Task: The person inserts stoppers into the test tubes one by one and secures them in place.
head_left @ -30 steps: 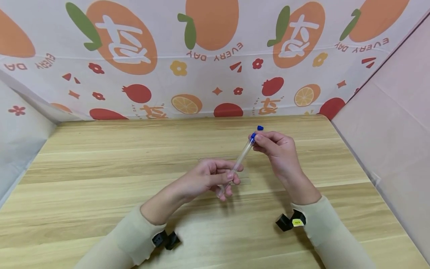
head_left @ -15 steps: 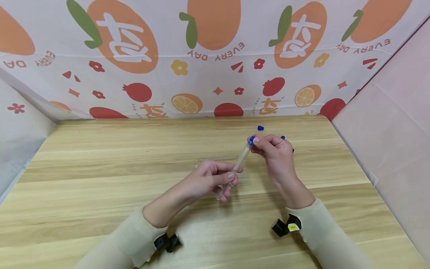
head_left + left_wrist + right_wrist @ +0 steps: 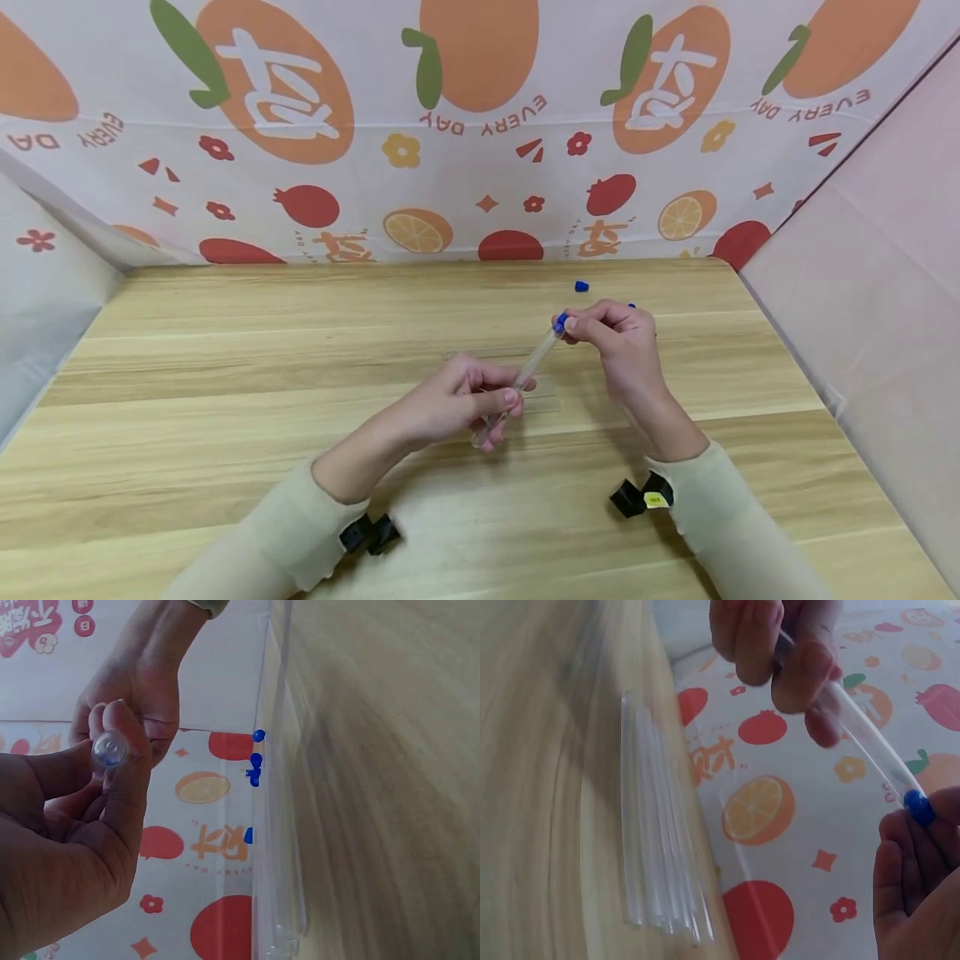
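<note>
In the head view's centre the left hand (image 3: 457,402) hides part of the held tube (image 3: 538,357) and lying tubes (image 3: 544,404); centre right, the right hand (image 3: 624,342) partly covers a blue cap (image 3: 632,306); lower right, a yellow label (image 3: 655,500) is unreadably small

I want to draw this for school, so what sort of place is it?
Probably a tabletop work booth: a wood-grain table stands before a fruit-print backdrop, and clear test tubes lie on the wood. The wider room isn't shown.

Left hand (image 3: 459,404) holds a slim clear tube (image 3: 537,356), tilted. Right hand (image 3: 621,343) pinches a small blue cap (image 3: 560,322) at its end.
</note>
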Motion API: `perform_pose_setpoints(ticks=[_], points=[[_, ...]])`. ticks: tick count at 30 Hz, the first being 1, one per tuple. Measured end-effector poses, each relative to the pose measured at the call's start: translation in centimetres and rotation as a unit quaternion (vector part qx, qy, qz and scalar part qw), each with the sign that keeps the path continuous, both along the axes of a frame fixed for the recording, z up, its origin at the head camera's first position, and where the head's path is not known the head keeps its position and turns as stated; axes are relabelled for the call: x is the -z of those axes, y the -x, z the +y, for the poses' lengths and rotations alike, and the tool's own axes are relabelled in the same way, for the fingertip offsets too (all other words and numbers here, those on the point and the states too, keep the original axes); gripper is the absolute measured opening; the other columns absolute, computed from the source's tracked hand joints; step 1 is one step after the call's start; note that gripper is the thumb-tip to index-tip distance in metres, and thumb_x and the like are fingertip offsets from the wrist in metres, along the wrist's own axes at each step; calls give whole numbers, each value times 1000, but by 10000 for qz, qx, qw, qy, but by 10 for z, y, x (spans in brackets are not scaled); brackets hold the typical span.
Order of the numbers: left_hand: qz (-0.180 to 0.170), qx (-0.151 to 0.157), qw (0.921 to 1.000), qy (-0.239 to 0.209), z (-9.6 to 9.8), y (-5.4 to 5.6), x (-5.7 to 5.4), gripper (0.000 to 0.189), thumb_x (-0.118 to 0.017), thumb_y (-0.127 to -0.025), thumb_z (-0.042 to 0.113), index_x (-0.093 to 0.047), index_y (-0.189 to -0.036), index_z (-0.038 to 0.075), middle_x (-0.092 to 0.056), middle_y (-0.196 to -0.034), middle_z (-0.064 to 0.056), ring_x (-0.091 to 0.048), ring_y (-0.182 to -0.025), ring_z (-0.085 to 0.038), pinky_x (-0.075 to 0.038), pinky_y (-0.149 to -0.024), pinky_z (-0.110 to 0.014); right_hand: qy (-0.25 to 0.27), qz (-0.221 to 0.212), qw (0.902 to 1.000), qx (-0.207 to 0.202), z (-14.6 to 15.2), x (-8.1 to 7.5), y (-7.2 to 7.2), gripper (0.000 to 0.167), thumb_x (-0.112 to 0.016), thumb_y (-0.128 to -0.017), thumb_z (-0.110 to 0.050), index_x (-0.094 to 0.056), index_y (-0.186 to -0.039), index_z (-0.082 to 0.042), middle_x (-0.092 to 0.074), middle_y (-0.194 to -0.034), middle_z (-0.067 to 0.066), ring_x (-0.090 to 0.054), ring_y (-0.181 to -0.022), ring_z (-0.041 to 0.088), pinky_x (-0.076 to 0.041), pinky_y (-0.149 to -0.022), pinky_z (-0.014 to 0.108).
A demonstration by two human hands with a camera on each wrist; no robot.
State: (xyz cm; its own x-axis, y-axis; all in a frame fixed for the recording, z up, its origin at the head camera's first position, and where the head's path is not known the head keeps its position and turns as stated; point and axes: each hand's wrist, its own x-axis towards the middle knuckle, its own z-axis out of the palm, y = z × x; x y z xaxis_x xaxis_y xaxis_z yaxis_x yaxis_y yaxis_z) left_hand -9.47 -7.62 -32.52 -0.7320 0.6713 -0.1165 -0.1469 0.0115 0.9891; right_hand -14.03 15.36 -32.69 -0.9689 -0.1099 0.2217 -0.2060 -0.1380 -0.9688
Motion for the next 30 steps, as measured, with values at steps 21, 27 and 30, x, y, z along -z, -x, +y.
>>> perform_pose_setpoints(ticks=[21, 27, 30], points=[[324, 17, 9994, 123, -1, 0, 4, 26, -51, -104, 6, -64, -122, -8, -65, -81, -9, -59, -56, -16, -54, -51, -29, 154, 255, 9954, -909, 5, 1, -1, 26, -59, -92, 6, -72, -77, -9, -76, -85, 2, -74, -85, 16, -59, -77, 29], [-127, 178, 9988, -449, -3, 2, 5, 35, -47, -106, 14, -57, -133, -7, -67, -93, -8, -65, -66, -14, -58, -59, -31, 641, 396, 9922, -990, 0, -4, -4, 17, -59, -99, -3, -75, -104, -7, -76, -101, 6, -72, -90, 18, -59, -83, 32], [-376, 413, 9947, -860, -4, 3, 4, 40, -44, -107, 16, -51, -137, -9, -67, -95, -6, -65, -66, -12, -58, -61, -29, 641, 472, 9932, -847, 1, -8, -4, 18, -60, -99, -4, -75, -107, -7, -75, -98, 6, -71, -86, 17, -60, -81, 30]])
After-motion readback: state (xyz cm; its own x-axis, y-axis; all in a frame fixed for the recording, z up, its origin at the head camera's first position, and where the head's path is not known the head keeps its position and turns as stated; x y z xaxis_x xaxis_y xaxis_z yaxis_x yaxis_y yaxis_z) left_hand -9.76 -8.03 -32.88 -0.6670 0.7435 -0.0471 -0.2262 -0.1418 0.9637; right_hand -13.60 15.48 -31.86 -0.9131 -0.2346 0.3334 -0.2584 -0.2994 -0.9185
